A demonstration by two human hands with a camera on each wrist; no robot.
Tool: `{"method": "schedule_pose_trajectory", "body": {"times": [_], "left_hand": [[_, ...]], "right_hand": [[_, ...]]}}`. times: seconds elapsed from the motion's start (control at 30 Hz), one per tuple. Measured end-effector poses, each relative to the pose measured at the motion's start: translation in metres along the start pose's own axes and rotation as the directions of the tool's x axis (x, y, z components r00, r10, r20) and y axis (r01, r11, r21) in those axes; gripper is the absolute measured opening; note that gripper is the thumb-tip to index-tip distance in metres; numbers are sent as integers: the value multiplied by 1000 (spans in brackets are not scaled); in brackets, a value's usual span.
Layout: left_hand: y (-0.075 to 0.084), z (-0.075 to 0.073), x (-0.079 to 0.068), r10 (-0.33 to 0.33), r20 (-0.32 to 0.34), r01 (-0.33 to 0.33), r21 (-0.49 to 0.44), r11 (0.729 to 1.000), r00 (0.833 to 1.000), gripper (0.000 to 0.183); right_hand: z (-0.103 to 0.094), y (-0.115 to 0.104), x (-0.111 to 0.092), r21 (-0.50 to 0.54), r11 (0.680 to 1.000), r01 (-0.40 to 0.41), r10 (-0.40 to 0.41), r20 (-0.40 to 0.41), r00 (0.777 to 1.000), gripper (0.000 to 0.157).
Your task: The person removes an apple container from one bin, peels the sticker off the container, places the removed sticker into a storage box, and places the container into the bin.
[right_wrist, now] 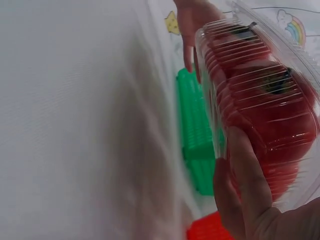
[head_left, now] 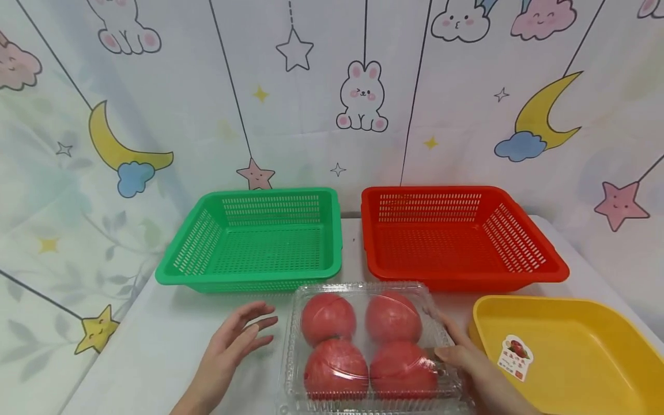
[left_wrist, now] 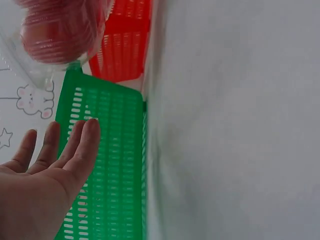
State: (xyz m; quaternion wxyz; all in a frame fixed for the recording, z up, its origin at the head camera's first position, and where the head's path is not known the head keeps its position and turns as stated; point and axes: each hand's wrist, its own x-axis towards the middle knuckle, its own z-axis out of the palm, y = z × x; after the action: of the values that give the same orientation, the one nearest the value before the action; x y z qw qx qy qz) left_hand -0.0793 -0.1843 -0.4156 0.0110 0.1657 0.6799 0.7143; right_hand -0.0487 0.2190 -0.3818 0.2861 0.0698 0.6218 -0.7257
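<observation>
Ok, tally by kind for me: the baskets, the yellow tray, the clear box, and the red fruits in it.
Clear box: 1
Red fruits: 4
Baskets: 2 (green basket, red basket)
Yellow tray: 1
Total: 8

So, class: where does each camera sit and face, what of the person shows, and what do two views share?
Head: on the head, facing forward and down at the clear box, green basket, red basket and yellow tray; left hand and right hand show.
Left wrist: worn there, facing the green basket; only the left hand shows.
Right wrist: worn there, facing the clear box gripped by the right hand; left hand also shows.
Both wrist views share the clear box, green basket and red basket.
</observation>
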Motion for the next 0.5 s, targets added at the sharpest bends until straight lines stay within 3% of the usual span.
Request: {"method": "schedule_pose_trajectory", "body": {"times": [0.2,0.33,0.4,0.5], "left_hand": [[11,-23,5,123,-70,-121,35,992,990,36],[19,-38,5,196,-127,-193,37,981,972,37],[23,-45,6,225,-198,-217,62,974,954,37],[29,-54,9,284,-310,-243,164,956,907,36]], "right_hand": [[9,-16,-4,-12,999,50,-50,8,999,79],[20,-27,-1,-71,991,113,-115,-16,993,79],[26,-34,1,-97,987,130,-134,-39,990,81],[36,-45,6,-82,983,162,-166,-48,985,82]]}}
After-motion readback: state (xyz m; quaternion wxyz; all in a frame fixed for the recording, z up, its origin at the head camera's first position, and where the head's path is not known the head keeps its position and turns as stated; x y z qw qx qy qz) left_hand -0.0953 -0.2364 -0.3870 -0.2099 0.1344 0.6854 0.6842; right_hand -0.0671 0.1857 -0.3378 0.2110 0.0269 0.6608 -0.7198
